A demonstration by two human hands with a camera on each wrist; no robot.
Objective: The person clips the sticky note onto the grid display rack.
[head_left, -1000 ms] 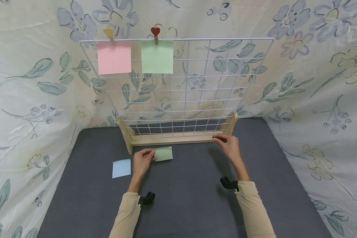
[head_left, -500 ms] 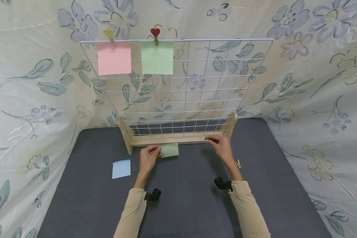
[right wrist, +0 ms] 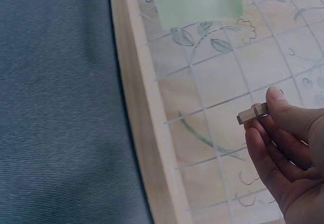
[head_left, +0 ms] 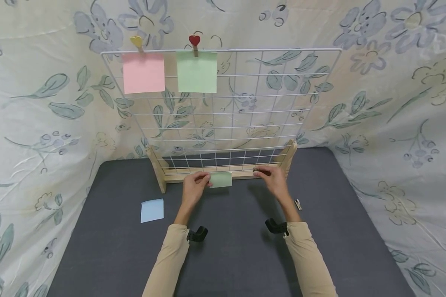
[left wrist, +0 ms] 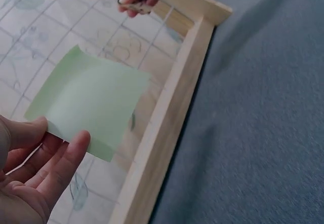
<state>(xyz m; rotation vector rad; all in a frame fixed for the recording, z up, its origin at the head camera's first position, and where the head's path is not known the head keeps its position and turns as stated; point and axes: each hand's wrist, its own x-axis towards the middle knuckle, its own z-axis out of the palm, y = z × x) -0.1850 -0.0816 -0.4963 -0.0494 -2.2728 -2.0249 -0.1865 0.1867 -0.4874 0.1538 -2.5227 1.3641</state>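
Note:
My left hand [head_left: 194, 190] pinches a green paper square [left wrist: 91, 97] by one edge, thumb on one side and fingers on the other. In the head view the paper overlaps the wooden base of the wire grid rack [head_left: 224, 123]. To its right, my right hand [head_left: 276, 181] holds a small wooden clothespin [right wrist: 250, 114] between thumb and fingers, its end pointing out toward the grid. On the rack's top wire hang a pink paper [head_left: 143, 73] under a yellow heart clothespin [head_left: 136, 42] and a green paper [head_left: 197, 72] under a red heart clothespin [head_left: 195, 43].
A blue paper square [head_left: 152, 210] lies on the dark table [head_left: 223, 255] at the left. Another small clothespin [head_left: 298, 204] lies right of the right forearm. Floral cloth [head_left: 394, 144] surrounds the table at the back and sides.
My left hand has carried the green paper to the right and up toward the rack. The right hand has shifted left with its clothespin, and the clothespin on the table has come into view.

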